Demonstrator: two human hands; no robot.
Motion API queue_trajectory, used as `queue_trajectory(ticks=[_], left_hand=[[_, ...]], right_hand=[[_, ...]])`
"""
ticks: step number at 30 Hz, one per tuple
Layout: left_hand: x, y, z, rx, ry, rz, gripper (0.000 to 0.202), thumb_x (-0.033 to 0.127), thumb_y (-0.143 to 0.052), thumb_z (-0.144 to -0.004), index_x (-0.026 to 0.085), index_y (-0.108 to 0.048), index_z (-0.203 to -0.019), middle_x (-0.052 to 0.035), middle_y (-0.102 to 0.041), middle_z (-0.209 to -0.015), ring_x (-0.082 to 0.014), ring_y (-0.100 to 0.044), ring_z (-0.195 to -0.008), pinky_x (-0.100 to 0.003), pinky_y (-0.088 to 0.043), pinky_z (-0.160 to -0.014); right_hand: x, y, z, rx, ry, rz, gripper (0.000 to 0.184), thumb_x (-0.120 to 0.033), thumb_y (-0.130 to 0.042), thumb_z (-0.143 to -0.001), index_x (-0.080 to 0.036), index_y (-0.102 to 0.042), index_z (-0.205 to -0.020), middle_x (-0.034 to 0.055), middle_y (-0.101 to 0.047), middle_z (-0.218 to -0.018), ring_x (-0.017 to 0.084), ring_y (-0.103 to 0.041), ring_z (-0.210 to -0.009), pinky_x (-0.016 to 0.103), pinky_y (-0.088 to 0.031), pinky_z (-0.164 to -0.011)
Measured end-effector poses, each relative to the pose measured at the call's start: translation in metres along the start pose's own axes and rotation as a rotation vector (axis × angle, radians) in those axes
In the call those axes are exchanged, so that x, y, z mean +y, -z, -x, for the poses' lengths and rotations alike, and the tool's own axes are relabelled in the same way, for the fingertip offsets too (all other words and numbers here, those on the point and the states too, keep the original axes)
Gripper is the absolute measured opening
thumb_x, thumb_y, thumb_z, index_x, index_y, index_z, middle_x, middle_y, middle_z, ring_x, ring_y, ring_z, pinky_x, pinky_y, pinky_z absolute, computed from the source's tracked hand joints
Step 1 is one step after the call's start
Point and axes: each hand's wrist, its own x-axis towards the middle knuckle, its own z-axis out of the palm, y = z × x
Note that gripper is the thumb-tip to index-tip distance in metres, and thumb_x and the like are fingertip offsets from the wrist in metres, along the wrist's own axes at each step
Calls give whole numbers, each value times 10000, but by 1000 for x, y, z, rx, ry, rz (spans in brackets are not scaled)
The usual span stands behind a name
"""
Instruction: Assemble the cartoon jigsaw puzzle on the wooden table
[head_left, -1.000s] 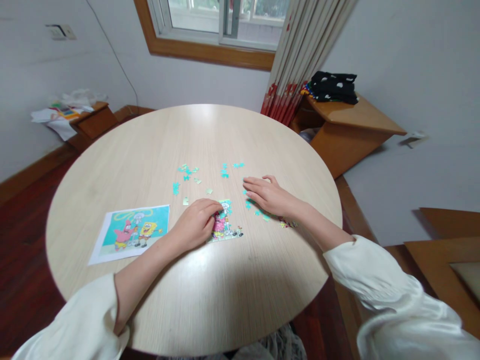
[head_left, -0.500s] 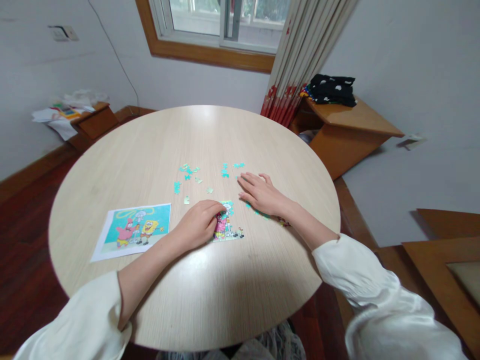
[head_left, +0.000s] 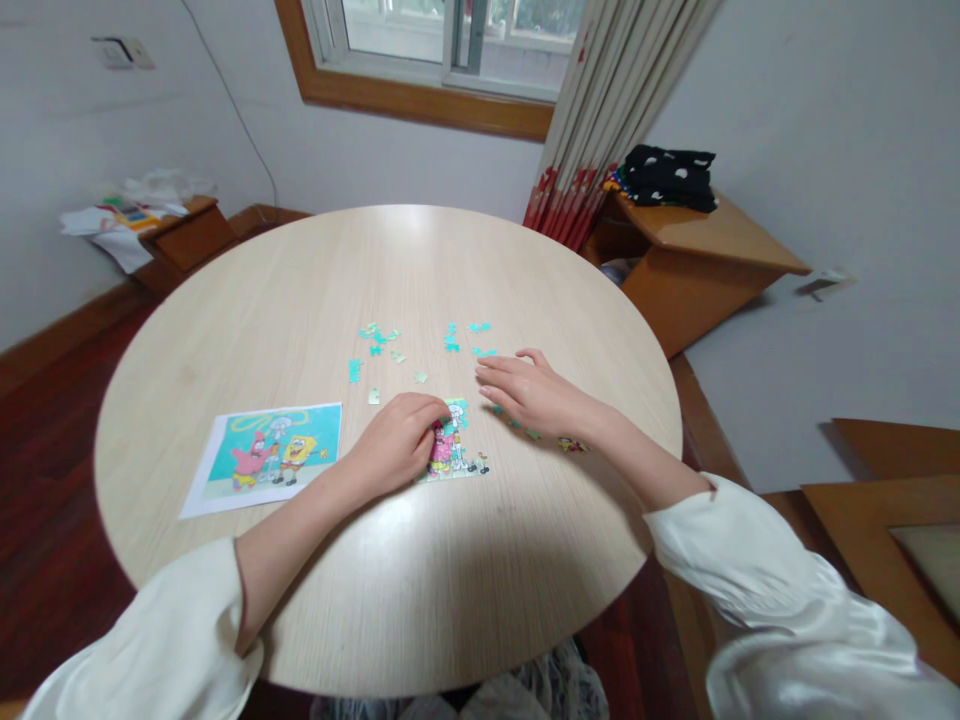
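A partly joined cartoon jigsaw puzzle lies on the table in front of me. My left hand is curled over its left side, fingertips down on it and hiding part of the picture. To the upper right, my right hand hovers low with its fingers stretched out and nothing visible in them. Close to those fingertips are turquoise puzzle pieces. Under and beside the right hand lie pale green pieces and dark multicoloured pieces, some partly covered.
The round wooden table carries more loose turquoise pieces beyond my left hand. A printed reference picture of the cartoon lies at the left. Past the table's right edge stands a wooden cabinet with folded black cloth.
My right hand has shifted slightly right and down, uncovering turquoise pieces by its fingertips and more of the multicoloured pieces near its wrist. The left hand stays on the puzzle.
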Motion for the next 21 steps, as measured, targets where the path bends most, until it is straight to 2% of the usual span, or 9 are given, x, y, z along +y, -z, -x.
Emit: queue_trajectory(ticks=[6,10,13,17,19,21], left_hand=[[-1,-1,1,-19,25,16,379,42,-399,-772,158,-675,-1003,-105,-720,-1023,-248,-649,-982,-455,-526,-912],[-3,-1,2,-24,19,30,378,40,-402,-770,160,-672,-1006,-108,-716,-1031,-247,-644,-992,-454,-526,-912],[-3,0,2,-33,3,15,370,39,-401,-777,168,-662,-1007,-95,-713,-1036,-233,-642,-996,-486,-484,-983],[3,1,3,-17,19,-61,338,58,-398,-811,168,-647,-1012,-90,-688,-1110,-213,-625,-1072,-541,-319,-1134],[8,-2,6,-25,42,-95,329,108,-394,-871,149,-621,-1104,-117,-652,-1210,-223,-587,-1169,-532,-278,-1162],[14,-7,10,-55,55,-138,379,254,-412,-947,111,-525,-1280,-166,-562,-1360,-268,-485,-1310,-543,-232,-1179]], right_hand=[[-7,-19,-49,-62,18,25,428,-366,-330,-1008,-122,-528,-1299,185,-500,-1431,284,-453,-1331,510,-236,-1124],[-7,-18,-51,-50,27,40,474,-364,-292,-1014,-99,-470,-1365,195,-465,-1461,277,-396,-1379,536,-190,-1146],[-1,-9,-29,-61,29,39,470,-353,-263,-1015,-130,-480,-1367,173,-447,-1487,268,-384,-1394,527,-228,-1141],[12,-6,19,-36,-58,58,492,-344,-248,-1009,-128,-479,-1386,172,-431,-1501,275,-390,-1395,510,-281,-1136],[17,-11,44,5,-112,53,514,-373,-243,-1009,-153,-424,-1436,158,-401,-1525,273,-346,-1424,514,-304,-1132],[20,-20,66,46,-167,82,548,-423,-265,-1002,-180,-342,-1488,156,-360,-1548,279,-283,-1454,540,-289,-1138]])
